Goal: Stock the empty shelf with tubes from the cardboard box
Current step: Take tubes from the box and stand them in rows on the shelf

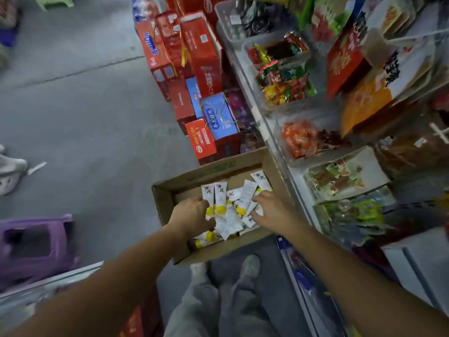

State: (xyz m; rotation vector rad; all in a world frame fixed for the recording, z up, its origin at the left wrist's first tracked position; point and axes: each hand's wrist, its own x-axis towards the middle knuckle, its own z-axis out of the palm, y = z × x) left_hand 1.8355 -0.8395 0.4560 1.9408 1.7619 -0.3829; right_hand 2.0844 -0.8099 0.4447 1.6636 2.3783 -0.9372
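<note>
A cardboard box (167, 203) sits open on the floor beside the shelf unit. Inside lie several white tubes (245, 197) with yellow caps, heaped loosely. My left hand (192, 215) reaches into the box's left side, its fingers curled down around tubes with yellow caps. My right hand (269, 206) reaches in at the right side, fingers bent over the tubes there; what they hold is hidden under the hand.
The shelf unit (279, 152) on the right carries trays of wrapped snacks. Red and blue gift boxes (201, 76) are stacked on the floor beyond the box. A purple stool (36, 244) stands at the left. My feet (250, 266) are just behind the box.
</note>
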